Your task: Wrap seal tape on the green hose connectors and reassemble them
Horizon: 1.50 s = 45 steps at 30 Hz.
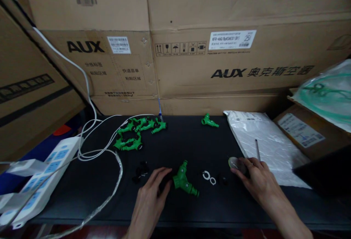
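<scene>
Okay, near front edge of table (186, 140): curling left hand (149, 199) just left of green connector (181, 181), with fingers slightly parted; cannot tell if gripping anything. Further right, pinching round disc (233, 163) with fingers of right hand (255, 176). Could scatter white rings (209, 178) between hands through careless sweep. Toward back-left corner, could disturb piled green fittings (141, 123) by tugging white cable (121, 169).
</scene>
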### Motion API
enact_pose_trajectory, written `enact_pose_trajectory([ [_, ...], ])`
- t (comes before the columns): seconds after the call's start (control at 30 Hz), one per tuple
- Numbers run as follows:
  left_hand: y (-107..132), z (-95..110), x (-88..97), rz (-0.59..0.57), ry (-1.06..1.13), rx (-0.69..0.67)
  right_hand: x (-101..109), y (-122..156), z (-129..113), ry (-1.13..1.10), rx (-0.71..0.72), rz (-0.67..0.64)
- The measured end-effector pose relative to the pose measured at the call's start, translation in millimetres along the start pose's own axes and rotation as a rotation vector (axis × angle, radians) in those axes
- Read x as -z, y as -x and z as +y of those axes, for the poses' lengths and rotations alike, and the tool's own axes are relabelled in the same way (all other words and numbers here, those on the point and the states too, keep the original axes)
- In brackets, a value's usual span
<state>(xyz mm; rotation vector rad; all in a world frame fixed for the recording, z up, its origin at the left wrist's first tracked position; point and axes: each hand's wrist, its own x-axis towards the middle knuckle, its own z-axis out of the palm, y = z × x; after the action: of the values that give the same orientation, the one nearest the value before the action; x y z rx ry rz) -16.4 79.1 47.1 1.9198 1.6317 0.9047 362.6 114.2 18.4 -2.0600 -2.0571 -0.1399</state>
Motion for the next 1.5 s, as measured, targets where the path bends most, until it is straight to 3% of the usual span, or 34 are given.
enact_pose_trajectory([
  [0.3,5,-10,-7.2,0.046,0.034,0.066,-3,-16,8,-0.216,-0.063,-0.018],
  [0.5,3,-8,-2.2,0.044,0.333,0.225,14,-24,-3,-0.425,-0.154,-0.037],
  [0.57,0,-2,3.8,0.053,0.375,0.217,21,-24,-10,-0.501,-0.167,-0.059],
  [0.67,-5,6,12.4,0.081,0.411,0.178,37,-24,-27,-0.604,-0.153,-0.100],
  [0.77,-11,10,17.9,0.037,0.497,0.189,61,-24,-58,-0.769,-0.082,-0.171],
  [0.87,-23,13,21.7,-0.018,0.571,0.171,87,-28,-96,-1.126,-0.017,-0.322],
  [1.0,-52,21,27.4,-0.102,0.670,0.077,105,-48,-129,-1.267,0.124,-0.501],
  [1.1,-77,28,30.4,-0.181,0.690,-0.014,103,-69,-137,-1.277,0.210,-0.499],
  [1.23,-99,33,26.4,-0.211,0.604,-0.130,90,-81,-139,-1.259,0.254,-0.377],
  [1.5,-98,25,11.7,-0.163,0.705,-0.106,81,-67,-140,-1.288,0.214,-0.428],
])
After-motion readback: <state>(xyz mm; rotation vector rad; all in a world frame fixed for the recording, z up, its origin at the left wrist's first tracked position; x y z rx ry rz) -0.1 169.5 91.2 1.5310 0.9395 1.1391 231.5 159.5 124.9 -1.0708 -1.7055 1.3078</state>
